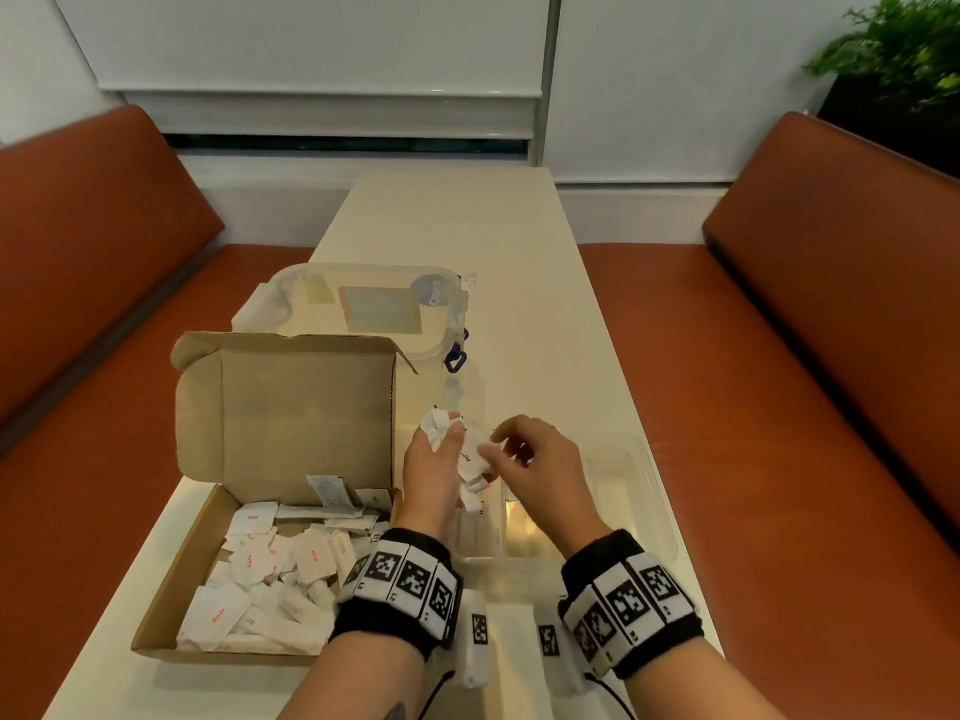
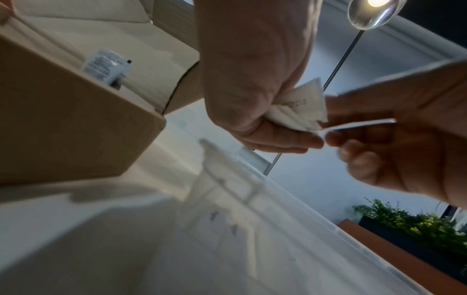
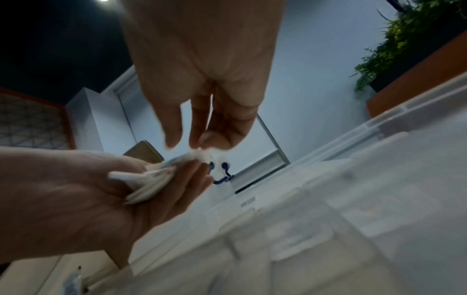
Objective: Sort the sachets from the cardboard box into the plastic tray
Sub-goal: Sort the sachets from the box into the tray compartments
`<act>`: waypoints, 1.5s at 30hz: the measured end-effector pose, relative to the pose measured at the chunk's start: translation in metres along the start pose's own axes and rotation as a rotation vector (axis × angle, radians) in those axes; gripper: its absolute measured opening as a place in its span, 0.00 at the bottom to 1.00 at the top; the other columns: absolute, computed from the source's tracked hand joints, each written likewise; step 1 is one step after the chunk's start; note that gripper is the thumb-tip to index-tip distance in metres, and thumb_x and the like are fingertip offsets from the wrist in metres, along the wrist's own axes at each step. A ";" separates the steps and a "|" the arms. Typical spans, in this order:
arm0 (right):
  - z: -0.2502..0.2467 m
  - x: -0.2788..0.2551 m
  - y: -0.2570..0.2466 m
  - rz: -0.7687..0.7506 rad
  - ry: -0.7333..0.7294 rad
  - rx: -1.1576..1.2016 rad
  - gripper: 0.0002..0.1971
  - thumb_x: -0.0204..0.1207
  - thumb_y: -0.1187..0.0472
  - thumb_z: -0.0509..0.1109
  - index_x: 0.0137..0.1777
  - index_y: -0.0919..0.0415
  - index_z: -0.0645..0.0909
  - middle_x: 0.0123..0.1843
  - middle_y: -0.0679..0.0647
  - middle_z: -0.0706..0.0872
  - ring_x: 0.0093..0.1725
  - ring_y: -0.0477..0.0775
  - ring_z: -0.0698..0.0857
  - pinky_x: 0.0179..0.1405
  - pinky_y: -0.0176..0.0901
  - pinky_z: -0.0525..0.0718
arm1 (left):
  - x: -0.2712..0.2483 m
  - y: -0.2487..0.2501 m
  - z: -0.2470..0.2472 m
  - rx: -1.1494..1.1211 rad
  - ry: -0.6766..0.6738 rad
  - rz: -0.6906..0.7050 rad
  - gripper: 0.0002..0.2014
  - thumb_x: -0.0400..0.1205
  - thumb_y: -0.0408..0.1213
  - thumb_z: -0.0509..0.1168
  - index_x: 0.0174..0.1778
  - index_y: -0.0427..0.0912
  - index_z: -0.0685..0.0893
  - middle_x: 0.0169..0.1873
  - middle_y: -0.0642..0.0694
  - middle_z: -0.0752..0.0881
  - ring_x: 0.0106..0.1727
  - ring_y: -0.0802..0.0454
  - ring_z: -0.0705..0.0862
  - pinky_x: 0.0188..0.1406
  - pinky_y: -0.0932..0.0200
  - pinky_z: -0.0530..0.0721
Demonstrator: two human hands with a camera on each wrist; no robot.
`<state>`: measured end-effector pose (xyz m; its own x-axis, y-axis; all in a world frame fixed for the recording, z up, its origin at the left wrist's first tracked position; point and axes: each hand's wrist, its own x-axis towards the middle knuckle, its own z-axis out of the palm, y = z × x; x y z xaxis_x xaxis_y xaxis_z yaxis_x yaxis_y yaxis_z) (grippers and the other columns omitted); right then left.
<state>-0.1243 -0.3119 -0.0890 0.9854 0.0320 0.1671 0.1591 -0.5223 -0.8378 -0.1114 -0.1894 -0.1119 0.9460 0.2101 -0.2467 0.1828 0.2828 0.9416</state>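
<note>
The open cardboard box sits on the left of the table with several white sachets loose in its bottom. My left hand hovers just right of the box and grips a bunch of white sachets, seen fanned in its palm. My right hand meets it from the right and pinches the edge of one sachet in that bunch between thumb and fingertips. Below both hands lies the clear plastic tray with divided compartments; a few sachets lie in its left compartment.
A clear lidded plastic container with a blue clasp stands behind the box. The cream table runs away between two orange benches. A potted plant stands at the far right.
</note>
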 end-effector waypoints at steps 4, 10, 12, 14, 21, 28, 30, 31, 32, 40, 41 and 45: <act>0.003 0.000 -0.001 0.044 -0.091 -0.060 0.15 0.67 0.55 0.80 0.52 0.53 0.84 0.43 0.43 0.76 0.34 0.36 0.76 0.38 0.18 0.73 | -0.002 0.001 0.006 -0.058 0.020 -0.055 0.09 0.86 0.38 0.60 0.59 0.46 0.81 0.53 0.39 0.86 0.55 0.40 0.85 0.56 0.38 0.84; 0.003 0.002 0.000 0.085 -0.096 -0.082 0.22 0.70 0.56 0.78 0.64 0.59 0.83 0.67 0.46 0.74 0.51 0.44 0.79 0.59 0.35 0.79 | -0.008 0.003 0.006 -0.248 -0.059 -0.187 0.13 0.88 0.38 0.55 0.67 0.43 0.77 0.57 0.34 0.84 0.53 0.40 0.86 0.44 0.48 0.87; 0.003 0.001 0.000 0.091 -0.095 -0.108 0.20 0.72 0.56 0.76 0.63 0.59 0.84 0.64 0.48 0.79 0.49 0.43 0.80 0.58 0.37 0.80 | -0.009 0.003 0.006 -0.319 -0.096 -0.244 0.13 0.88 0.38 0.55 0.67 0.42 0.77 0.56 0.35 0.84 0.49 0.42 0.88 0.38 0.52 0.87; 0.001 0.000 -0.001 0.098 -0.047 -0.079 0.13 0.71 0.57 0.76 0.55 0.58 0.87 0.50 0.48 0.85 0.40 0.42 0.79 0.48 0.38 0.81 | -0.010 0.003 0.005 -0.321 -0.153 -0.260 0.12 0.87 0.35 0.56 0.65 0.42 0.77 0.52 0.37 0.87 0.46 0.45 0.90 0.34 0.54 0.88; -0.005 0.001 0.001 0.180 0.052 0.081 0.09 0.76 0.55 0.72 0.42 0.60 0.89 0.37 0.53 0.89 0.34 0.48 0.86 0.35 0.35 0.82 | -0.011 0.003 0.007 -0.172 -0.243 -0.186 0.15 0.85 0.31 0.60 0.67 0.48 0.76 0.54 0.41 0.87 0.48 0.51 0.90 0.36 0.56 0.87; -0.013 0.002 0.005 0.295 0.167 0.328 0.07 0.78 0.64 0.70 0.43 0.66 0.85 0.36 0.57 0.87 0.35 0.52 0.86 0.46 0.54 0.88 | -0.012 0.005 0.014 -0.091 -0.212 -0.158 0.14 0.84 0.30 0.60 0.66 0.42 0.79 0.56 0.37 0.88 0.56 0.38 0.87 0.59 0.38 0.84; -0.015 0.002 0.007 0.304 0.149 0.355 0.05 0.77 0.65 0.70 0.44 0.67 0.84 0.38 0.60 0.89 0.37 0.55 0.87 0.46 0.52 0.88 | -0.012 0.004 0.015 -0.078 -0.194 -0.149 0.16 0.85 0.30 0.60 0.69 0.41 0.77 0.57 0.37 0.87 0.56 0.38 0.87 0.56 0.41 0.85; -0.017 0.002 0.007 0.305 0.154 0.364 0.05 0.77 0.65 0.70 0.43 0.66 0.84 0.38 0.59 0.89 0.38 0.55 0.88 0.44 0.50 0.88 | -0.012 0.004 0.015 -0.082 -0.190 -0.147 0.16 0.85 0.30 0.60 0.69 0.41 0.76 0.57 0.38 0.87 0.56 0.37 0.87 0.56 0.40 0.86; -0.018 0.002 0.008 0.309 0.171 0.381 0.04 0.76 0.64 0.71 0.43 0.65 0.84 0.38 0.57 0.89 0.39 0.53 0.87 0.42 0.46 0.86 | -0.012 0.004 0.014 -0.090 -0.188 -0.146 0.16 0.85 0.30 0.59 0.69 0.42 0.76 0.56 0.38 0.87 0.56 0.36 0.87 0.55 0.38 0.86; -0.018 -0.002 0.007 0.403 0.240 0.645 0.02 0.71 0.63 0.77 0.39 0.61 0.90 0.41 0.56 0.91 0.45 0.49 0.87 0.43 0.34 0.79 | -0.019 0.007 0.022 -0.060 -0.294 -0.079 0.15 0.82 0.31 0.64 0.65 0.40 0.79 0.56 0.36 0.87 0.55 0.38 0.87 0.54 0.38 0.86; -0.017 -0.002 0.007 0.404 0.230 0.633 0.02 0.71 0.64 0.76 0.38 0.61 0.89 0.40 0.57 0.91 0.45 0.50 0.87 0.43 0.35 0.79 | -0.019 0.007 0.023 -0.049 -0.294 -0.063 0.15 0.81 0.29 0.65 0.64 0.38 0.80 0.55 0.35 0.88 0.54 0.38 0.87 0.51 0.40 0.87; -0.021 0.001 0.009 0.332 0.165 0.420 0.03 0.71 0.64 0.75 0.44 0.61 0.88 0.42 0.55 0.87 0.45 0.53 0.85 0.46 0.38 0.78 | -0.018 0.008 0.021 0.058 -0.268 -0.049 0.16 0.79 0.26 0.67 0.63 0.37 0.80 0.53 0.36 0.89 0.55 0.37 0.88 0.55 0.37 0.85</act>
<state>-0.1234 -0.3345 -0.0855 0.9696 -0.2276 -0.0898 -0.1141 -0.0961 -0.9888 -0.1214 -0.2102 -0.0955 0.9714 -0.0597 -0.2299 0.2375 0.2307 0.9436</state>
